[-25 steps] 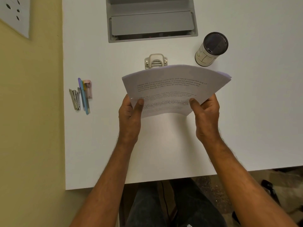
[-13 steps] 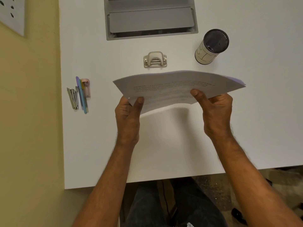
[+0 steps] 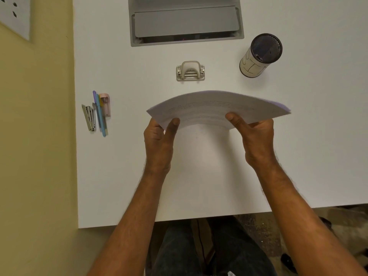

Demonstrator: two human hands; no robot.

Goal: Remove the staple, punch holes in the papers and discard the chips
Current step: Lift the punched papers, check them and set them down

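Left hand (image 3: 158,145) & right hand (image 3: 256,139) both closed on the near edge of the papers (image 3: 217,108), thumbs on top, stack bowed upward, held above the white desk (image 3: 199,186), not touching it. Hole punch (image 3: 190,71) sits just beyond the stack; dark-rimmed cup (image 3: 260,55) far right. Stapler/remover (image 3: 88,117), pens (image 3: 99,112) & a pink item (image 3: 105,104) lie well left. Grey cable hatch (image 3: 186,19) at far edge; yellow wall left. Vs 0.5 s ago: sheets tipped flatter, printed face harder to see, hands slightly farther apart.
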